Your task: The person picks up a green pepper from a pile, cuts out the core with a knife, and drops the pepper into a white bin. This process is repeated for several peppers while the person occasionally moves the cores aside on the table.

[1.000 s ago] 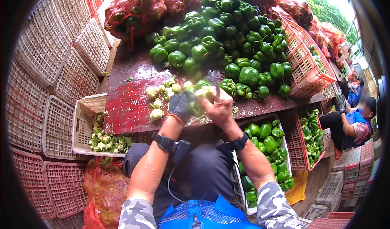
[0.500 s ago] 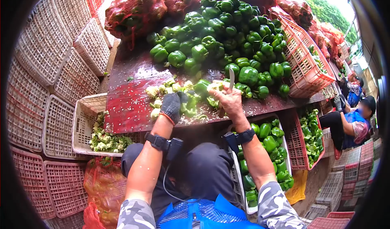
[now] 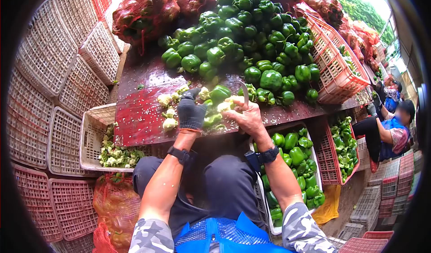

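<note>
Basically, knife (image 3: pixel 245 93) long axis runs near–far, curved blade pointing far, tip bending left. Right hand (image 3: pixel 246 118) closes on knife above near part of table (image 3: pixel 143 125), fingers also pinching pale core (image 3: pixel 224 106). Left hand (image 3: pixel 191 111), gloved, fingers curled, can't tell if gripping; cut pepper (image 3: pixel 212 119) just right. Pepper heap (image 3: pixel 271 80) far.

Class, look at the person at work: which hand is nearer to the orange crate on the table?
Right. The right hand is left of the orange crate and closer to the wearer; the gloved left hand is farther left.
</note>
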A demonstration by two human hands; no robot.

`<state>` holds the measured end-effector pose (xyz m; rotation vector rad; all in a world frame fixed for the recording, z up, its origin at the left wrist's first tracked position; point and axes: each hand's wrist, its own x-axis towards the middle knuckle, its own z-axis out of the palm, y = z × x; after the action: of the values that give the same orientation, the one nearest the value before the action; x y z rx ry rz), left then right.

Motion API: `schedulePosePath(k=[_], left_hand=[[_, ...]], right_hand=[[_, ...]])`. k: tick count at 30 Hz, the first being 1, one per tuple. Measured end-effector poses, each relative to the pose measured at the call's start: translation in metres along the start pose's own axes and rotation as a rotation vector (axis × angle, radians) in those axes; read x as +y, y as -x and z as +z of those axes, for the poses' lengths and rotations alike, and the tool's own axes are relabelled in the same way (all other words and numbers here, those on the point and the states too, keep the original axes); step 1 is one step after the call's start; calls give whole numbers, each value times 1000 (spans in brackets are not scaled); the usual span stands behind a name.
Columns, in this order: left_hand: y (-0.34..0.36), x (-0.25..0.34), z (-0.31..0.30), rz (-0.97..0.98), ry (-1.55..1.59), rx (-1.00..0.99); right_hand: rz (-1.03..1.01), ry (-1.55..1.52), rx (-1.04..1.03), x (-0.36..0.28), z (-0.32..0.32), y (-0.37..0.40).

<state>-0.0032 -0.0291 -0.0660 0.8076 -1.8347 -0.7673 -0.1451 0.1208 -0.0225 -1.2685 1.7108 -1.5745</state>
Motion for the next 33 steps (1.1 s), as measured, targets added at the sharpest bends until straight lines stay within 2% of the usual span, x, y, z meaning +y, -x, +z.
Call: schedulePosePath(k=[1, 2, 3, 5, 6, 7, 9, 11, 12, 13, 15, 16, 19, 20, 21, 23, 26, 29, 30, 31, 32, 33], left_hand=[[-3, 15, -6, 24, 40, 23], [-5, 21, -8, -89, 190, -81], [-9, 33, -18, -233, 283, -384], [-2, 29, -12, 6, 251, -466], [-2, 36, -16, 350, -152, -452], [2, 19, -6, 386, -287, -455], [1, 31, -16, 381, -392, -466], [-3, 28, -19, 376, -356, -494], [-5, 26, -21, 373, -322, -521], [-5, 25, -21, 368, -324, -520], [-6, 26, -21, 451, -153, -409], [-9, 24, -25, 315, -114, -590], [-4, 20, -21, 238, -62, -564], [-5, 22, -22, 234, -262, -594], [-2, 17, -16, 233, -262, -591], [3, 8, -3, 172, -307, -376], [2, 4, -3, 287, -471, -297], [-6, -1, -13, 280, -567, -223], [-17, 8, -21, -310, -91, -170], [-31, 11, -37, -469, -120, -141], [-32, -11, -38, -489, -23, -9], [-34, -15, -44, -419, -181, 17]], right_hand=[[1, -2, 3, 0, -1, 0], [-132, 5, -27, -7, 0, 0], [-264, 11, -61, -12, 2, -1], [-245, 54, -116, -14, 6, -4], [-285, 99, -134, -14, 11, -6], [-327, 145, -150, -15, 14, -8], [-262, 182, -157, -20, 18, -7], [-396, 324, -89, -23, 22, -7], [-302, 275, -93, -30, 24, -4], [-301, 273, -98, -28, 26, -5], [-391, 296, -74, -27, 30, -6], [-440, 324, -44, -28, 33, -6], [-333, 307, -9, -31, 37, -2], [-374, 308, 17, -34, 39, -2], [-376, 310, 15, -32, 39, -3], [-395, 313, 28, -27, 40, -3], [-478, 294, 16, -25, 42, -5], [-469, 340, 52, -25, 38, -8], [-350, 308, 104, -25, 35, -8], [-316, 280, 140, -18, 29, -10], [-186, 219, 174, -15, 27, -9], [-60, 158, 208, -13, 24, -9]])
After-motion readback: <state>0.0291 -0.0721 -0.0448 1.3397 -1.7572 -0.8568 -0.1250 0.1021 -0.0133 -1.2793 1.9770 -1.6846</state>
